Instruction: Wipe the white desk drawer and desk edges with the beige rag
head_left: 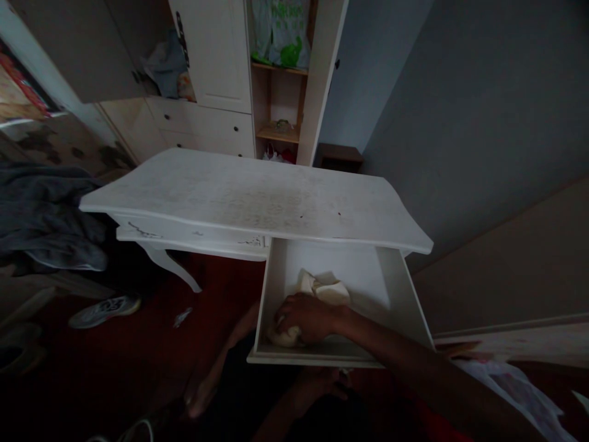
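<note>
A white table point(257, 196) has its right drawer point(405, 288) pulled out towards me. Inside lies a crumpled cream cloth point(329, 290). My right hand point(306, 316) reaches into the drawer from the right, its fingers curled over the near-left part of the cloth, pressing it against the drawer floor. My left hand point(319, 385) sits in deep shadow just below the drawer's front edge, close to its knob; its fingers are too dark to read.
A bare leg and foot point(207, 380) stretch over the dark red floor left of the drawer. A sneaker point(103, 310) and grey bedding point(46, 215) lie at left. A white wardrobe point(216, 61) with open shelves stands behind; a grey wall is right.
</note>
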`<action>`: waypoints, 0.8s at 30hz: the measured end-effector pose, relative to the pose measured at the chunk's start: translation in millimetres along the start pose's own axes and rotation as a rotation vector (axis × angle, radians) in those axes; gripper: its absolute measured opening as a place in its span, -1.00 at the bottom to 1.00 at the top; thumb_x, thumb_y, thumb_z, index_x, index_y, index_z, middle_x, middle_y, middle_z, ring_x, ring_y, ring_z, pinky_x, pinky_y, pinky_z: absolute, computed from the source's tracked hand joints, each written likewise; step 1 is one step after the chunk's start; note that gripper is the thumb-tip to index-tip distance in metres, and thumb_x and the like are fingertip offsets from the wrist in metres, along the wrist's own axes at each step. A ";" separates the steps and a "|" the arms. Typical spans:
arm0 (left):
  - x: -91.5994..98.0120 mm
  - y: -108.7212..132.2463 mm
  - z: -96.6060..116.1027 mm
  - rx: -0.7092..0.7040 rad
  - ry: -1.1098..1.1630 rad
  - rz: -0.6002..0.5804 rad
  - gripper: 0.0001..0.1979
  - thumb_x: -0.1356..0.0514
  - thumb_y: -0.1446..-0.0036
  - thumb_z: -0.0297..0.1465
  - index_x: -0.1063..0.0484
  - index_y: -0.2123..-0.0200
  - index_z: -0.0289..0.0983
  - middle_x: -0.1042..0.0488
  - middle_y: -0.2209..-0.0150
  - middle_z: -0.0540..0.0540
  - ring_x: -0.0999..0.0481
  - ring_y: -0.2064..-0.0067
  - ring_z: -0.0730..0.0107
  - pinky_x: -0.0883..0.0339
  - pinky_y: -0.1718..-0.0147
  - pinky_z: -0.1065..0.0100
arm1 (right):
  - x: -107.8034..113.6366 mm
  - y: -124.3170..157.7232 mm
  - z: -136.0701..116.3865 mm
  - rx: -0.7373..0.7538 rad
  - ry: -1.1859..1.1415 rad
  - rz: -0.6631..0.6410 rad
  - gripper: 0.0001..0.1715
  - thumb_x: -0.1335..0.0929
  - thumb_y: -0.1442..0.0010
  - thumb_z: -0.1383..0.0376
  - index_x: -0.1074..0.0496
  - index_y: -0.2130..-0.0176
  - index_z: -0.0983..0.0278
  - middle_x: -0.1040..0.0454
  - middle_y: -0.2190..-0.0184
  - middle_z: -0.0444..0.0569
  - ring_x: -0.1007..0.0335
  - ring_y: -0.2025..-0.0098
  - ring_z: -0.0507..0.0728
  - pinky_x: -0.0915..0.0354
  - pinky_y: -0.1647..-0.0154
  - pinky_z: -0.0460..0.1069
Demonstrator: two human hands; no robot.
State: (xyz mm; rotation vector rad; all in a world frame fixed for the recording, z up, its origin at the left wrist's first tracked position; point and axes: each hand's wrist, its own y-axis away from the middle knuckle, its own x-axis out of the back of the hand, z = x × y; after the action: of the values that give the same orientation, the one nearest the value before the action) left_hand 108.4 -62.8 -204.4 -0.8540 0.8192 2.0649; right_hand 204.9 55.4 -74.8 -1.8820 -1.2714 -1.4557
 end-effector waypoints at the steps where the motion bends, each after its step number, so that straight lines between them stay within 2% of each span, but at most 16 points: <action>1: 1.7 0.0 -1.3 -0.002 0.003 0.007 -0.52 -0.40 0.07 -0.10 -0.57 0.23 -0.40 -0.55 0.24 -0.30 -0.54 0.17 0.11 -0.39 0.23 0.19 | 0.9 3.6 1.2 -0.006 -0.011 -0.018 -0.52 -0.45 0.01 0.36 -0.53 0.03 0.17 -0.50 -0.02 -0.06 -0.33 -0.04 0.20 -0.23 -0.01 0.07; 6: 7.4 0.0 -5.0 -0.034 0.047 0.008 -0.56 -0.37 0.02 -0.14 -0.57 0.24 -0.42 -0.55 0.23 -0.32 -0.54 0.17 0.09 -0.41 0.24 0.17 | 4.8 35.3 10.2 -0.034 -0.043 -0.106 -0.53 -0.44 0.02 0.45 -0.57 0.07 0.22 -0.53 0.02 -0.02 -0.37 -0.02 0.22 -0.25 -0.01 0.06; 9: 9.8 -1.4 -6.5 -0.038 0.048 -0.009 -0.59 -0.35 -0.02 -0.17 -0.55 0.20 -0.40 -0.55 0.15 -0.33 -0.54 0.15 0.09 -0.41 0.24 0.18 | 4.8 66.1 16.2 -0.082 -0.065 -0.139 -0.49 -0.44 0.05 0.48 -0.58 0.06 0.21 -0.52 0.02 0.03 -0.37 -0.03 0.23 -0.26 -0.04 0.09; 12: 14.3 -4.2 -10.5 -0.028 0.045 -0.005 -0.59 -0.35 -0.02 -0.18 -0.55 0.18 -0.40 -0.56 0.17 -0.32 -0.55 0.14 0.07 -0.42 0.23 0.16 | 1.2 101.0 18.5 -0.184 -0.074 -0.132 -0.46 -0.43 0.04 0.51 -0.57 0.04 0.18 -0.46 -0.05 0.07 -0.35 -0.09 0.24 -0.23 -0.10 0.12; 15: 19.9 -7.5 -15.0 -0.013 0.053 -0.021 -0.60 -0.35 -0.02 -0.19 -0.55 0.19 -0.40 -0.57 0.20 -0.32 -0.55 0.12 0.06 -0.41 0.20 0.13 | -5.2 131.1 15.7 -0.304 -0.032 -0.096 -0.49 -0.39 -0.07 0.46 -0.53 -0.03 0.18 -0.41 -0.11 0.11 -0.30 -0.15 0.28 -0.22 -0.14 0.15; 18: 24.4 -10.1 -17.9 0.009 0.071 -0.049 -0.62 -0.32 -0.04 -0.21 -0.56 0.17 -0.39 -0.56 0.13 -0.33 -0.53 0.09 0.06 -0.40 0.17 0.13 | -10.8 149.3 12.6 -0.442 0.076 -0.034 -0.45 -0.32 -0.15 0.46 -0.44 -0.13 0.21 -0.39 -0.11 0.12 -0.27 -0.16 0.29 -0.20 -0.17 0.19; 21: 28.8 -12.6 -21.7 0.027 0.101 -0.051 -0.65 -0.30 -0.06 -0.24 -0.58 0.16 -0.36 -0.56 0.09 -0.31 -0.54 0.10 0.08 -0.40 0.19 0.15 | -13.7 154.5 17.2 -0.651 0.180 0.040 -0.29 -0.34 -0.10 0.45 -0.28 -0.24 0.31 -0.31 -0.19 0.18 -0.19 -0.21 0.33 -0.15 -0.23 0.19; 24: 34.3 -15.2 -27.4 0.009 0.133 -0.076 -0.68 -0.29 -0.07 -0.25 -0.59 0.16 -0.33 -0.56 0.09 -0.29 -0.54 0.10 0.08 -0.40 0.20 0.15 | -14.5 149.3 31.7 -0.895 0.251 0.170 -0.21 -0.35 -0.14 0.32 -0.16 -0.31 0.39 -0.19 -0.27 0.23 -0.12 -0.25 0.36 -0.17 -0.23 0.19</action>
State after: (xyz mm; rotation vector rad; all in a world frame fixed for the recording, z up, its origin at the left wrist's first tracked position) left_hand 111.7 -62.5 -250.7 -1.0106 0.8529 1.9539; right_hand 348.9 2.8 -71.7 -2.1182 -0.3138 -2.2947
